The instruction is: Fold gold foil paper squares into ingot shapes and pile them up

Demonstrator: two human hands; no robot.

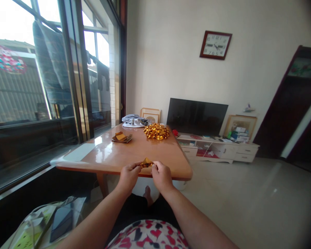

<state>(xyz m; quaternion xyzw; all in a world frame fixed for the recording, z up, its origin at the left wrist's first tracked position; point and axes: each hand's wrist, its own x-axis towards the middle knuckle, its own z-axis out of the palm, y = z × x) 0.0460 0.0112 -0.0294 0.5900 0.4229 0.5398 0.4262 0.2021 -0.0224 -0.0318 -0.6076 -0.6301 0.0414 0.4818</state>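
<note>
Between my two hands, at the near edge of the wooden table, is a folded piece of gold foil paper [146, 163]. My left hand [129, 175] pinches its left end, and my right hand [161, 175] pinches the right end. Farther back on the table lies a heap of shiny folded gold foil pieces [157, 131]. To the left of that heap sits a small stack of flat gold and brown paper sheets [122, 137].
The table [145, 149] has folded cloth [135, 121] at its far end. A long window [75, 69] runs along the left. At lower left, a surface holds a dark tablet-like device [62, 221] and cables. A television [197, 117] stands on a white cabinet [228, 151].
</note>
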